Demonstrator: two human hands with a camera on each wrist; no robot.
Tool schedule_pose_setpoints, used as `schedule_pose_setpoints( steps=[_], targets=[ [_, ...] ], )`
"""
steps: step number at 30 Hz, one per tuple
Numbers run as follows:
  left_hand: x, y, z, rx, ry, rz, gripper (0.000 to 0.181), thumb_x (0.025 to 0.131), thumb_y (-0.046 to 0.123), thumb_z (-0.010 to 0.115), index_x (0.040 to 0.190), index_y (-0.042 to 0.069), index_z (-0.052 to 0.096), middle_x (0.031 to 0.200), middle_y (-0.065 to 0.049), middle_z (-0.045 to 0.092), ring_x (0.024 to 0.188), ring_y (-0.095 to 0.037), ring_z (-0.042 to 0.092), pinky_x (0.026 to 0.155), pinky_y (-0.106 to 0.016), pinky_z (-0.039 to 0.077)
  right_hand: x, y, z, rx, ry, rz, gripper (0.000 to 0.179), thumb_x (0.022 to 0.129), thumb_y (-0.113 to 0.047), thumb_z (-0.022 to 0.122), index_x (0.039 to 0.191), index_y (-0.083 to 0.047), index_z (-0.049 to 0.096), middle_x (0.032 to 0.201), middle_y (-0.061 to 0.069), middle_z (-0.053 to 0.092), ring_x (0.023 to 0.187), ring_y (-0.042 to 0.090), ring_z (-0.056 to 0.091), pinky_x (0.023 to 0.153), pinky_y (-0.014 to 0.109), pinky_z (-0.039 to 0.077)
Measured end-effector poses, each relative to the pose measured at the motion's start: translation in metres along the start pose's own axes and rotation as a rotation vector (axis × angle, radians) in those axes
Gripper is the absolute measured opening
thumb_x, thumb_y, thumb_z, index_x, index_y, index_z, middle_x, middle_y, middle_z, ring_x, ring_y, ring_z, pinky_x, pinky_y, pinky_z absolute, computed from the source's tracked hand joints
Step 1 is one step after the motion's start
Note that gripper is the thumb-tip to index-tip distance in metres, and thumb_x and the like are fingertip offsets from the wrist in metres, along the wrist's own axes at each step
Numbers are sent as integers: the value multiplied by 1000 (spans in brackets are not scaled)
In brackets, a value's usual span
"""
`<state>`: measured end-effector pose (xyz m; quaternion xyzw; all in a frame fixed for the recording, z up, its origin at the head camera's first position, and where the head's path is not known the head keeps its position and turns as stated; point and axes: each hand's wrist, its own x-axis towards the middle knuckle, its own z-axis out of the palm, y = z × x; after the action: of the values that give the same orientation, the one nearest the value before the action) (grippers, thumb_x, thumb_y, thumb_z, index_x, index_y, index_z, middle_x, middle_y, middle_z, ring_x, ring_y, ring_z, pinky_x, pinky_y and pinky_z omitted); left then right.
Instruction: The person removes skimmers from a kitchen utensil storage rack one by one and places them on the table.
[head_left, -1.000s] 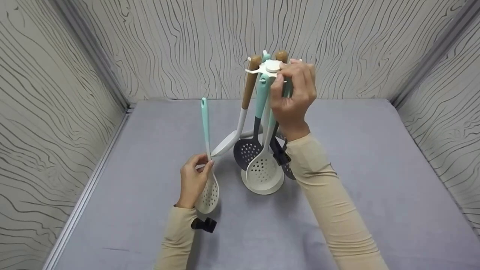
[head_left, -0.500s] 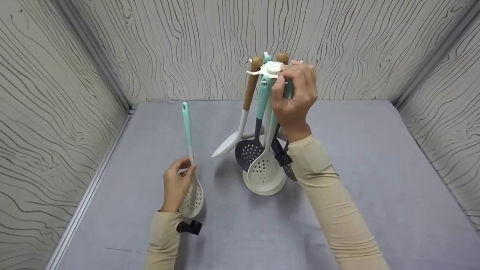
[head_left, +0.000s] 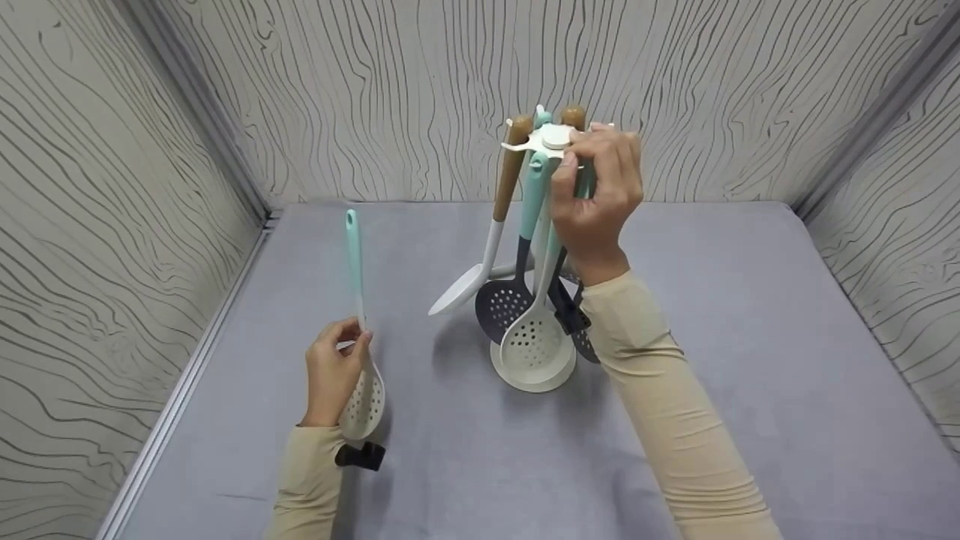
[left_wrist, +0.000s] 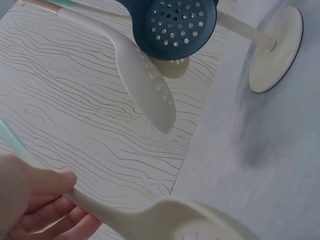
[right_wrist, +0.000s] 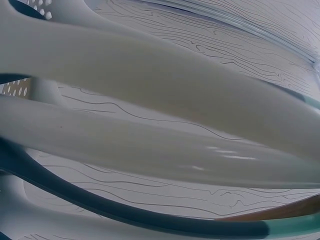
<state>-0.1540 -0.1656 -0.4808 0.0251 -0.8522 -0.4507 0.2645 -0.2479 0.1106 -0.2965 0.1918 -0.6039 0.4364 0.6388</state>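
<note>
My left hand pinches a slotted spoon by its pale shaft between thumb and fingers; the mint handle points up and the holed bowl hangs below the hand. In the left wrist view the thumb presses on the spoon's shaft. My right hand grips the white hooked top of a utensil stand with thumb and fingers. Around that stand hang a dark skimmer, a cream skimmer, a white spoon with a wooden handle and other utensils, partly hidden by the right hand.
The stand's round base rests on the grey cloth-covered table. Patterned panels enclose the back and both sides. A metal rail runs along the left edge. Utensil shafts fill the right wrist view.
My left hand has moved left and slightly nearer with the slotted spoon, away from the stand. My right hand keeps its hold on the stand's top.
</note>
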Motion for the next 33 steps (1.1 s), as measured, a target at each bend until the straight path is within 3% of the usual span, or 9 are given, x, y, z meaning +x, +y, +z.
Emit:
schedule_pose_setpoints(
  steps=[9, 14, 21, 33],
  targets=[
    [4, -9, -10, 40, 29, -7, 19, 83, -2, 69, 101, -6, 68, 89, -16, 68, 88, -32, 70, 75, -34, 63, 0, 0, -1, -6, 9, -5, 16, 77, -8, 52, 70, 4, 60, 76, 20, 64, 79, 31, 58, 90, 32, 55],
    [7, -13, -14, 71, 37, -19, 19, 82, -1, 71, 101, -6, 69, 87, -10, 68, 88, -29, 70, 76, -31, 63, 0, 0, 0, -4, 12, -4, 16, 77, -8, 52, 70, 4, 60, 75, 20, 64, 79, 32, 57, 90, 32, 55],
    [11, -19, -23, 99, 29, -13, 19, 83, -4, 68, 102, -9, 67, 89, -20, 67, 87, -34, 68, 76, -36, 62, 0, -1, 1, 1, 10, -2, 16, 77, -8, 52, 70, 4, 59, 75, 20, 64, 77, 32, 55, 90, 32, 55],
    [16, -28, -34, 124, 6, -27, 21, 86, -2, 65, 105, -11, 65, 95, -24, 68, 90, -36, 68, 77, -41, 61, 1, -1, 0, 5, 14, -4, 16, 77, -8, 52, 69, 4, 58, 74, 20, 63, 77, 32, 55, 90, 32, 54]
  ],
)
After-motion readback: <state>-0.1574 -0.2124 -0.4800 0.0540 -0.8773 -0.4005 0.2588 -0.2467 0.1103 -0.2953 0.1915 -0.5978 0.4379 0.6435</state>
